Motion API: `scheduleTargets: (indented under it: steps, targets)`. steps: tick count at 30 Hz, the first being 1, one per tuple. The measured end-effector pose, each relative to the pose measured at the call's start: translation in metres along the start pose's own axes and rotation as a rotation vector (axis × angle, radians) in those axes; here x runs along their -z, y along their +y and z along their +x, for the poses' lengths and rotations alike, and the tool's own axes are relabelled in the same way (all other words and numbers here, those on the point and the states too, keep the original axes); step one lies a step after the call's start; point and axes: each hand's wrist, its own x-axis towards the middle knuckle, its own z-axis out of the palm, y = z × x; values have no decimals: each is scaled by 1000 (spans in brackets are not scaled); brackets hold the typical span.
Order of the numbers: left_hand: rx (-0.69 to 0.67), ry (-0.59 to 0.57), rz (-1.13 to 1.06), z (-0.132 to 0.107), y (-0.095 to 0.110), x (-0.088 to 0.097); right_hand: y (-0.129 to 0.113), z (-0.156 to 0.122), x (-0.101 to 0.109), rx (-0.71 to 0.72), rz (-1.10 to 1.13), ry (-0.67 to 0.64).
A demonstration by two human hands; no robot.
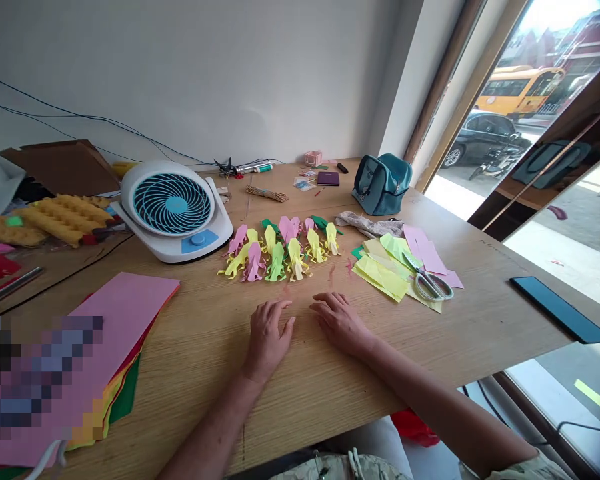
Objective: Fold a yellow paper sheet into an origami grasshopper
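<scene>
Currently L hand (pixel 269 339), R hand (pixel 341 325) loose, apart, nr paper figs (pixel 295 259); bag (pixel 380 190) txt (pixel 367 185) illegible.

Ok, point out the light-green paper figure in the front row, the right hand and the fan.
Light-green paper figure (pixel 276 261): head view, on its body.
Right hand (pixel 342 324): head view, on its back.
Fan (pixel 175 204): head view, on the blue hub.

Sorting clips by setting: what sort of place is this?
Probably a street-level workroom or shop, with a table used for papercraft: folded paper figures and scissors lie on it, and a dark car and yellow bus show outside at the right.
</scene>
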Motion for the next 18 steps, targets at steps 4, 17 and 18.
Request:
scheduleTargets:
  steps: [4, 17, 18]
  targets:
    - [-18, -25, -28, -2, 4, -1, -2, -2, 1, 20, 28, 0]
    - [-6, -168, -204, -1, 7, -4, -2, -7, 5, -104, 96, -77]
    - [15, -170, -223, -2, 6, -4, -2, -7, 5, -116, 93, -77]
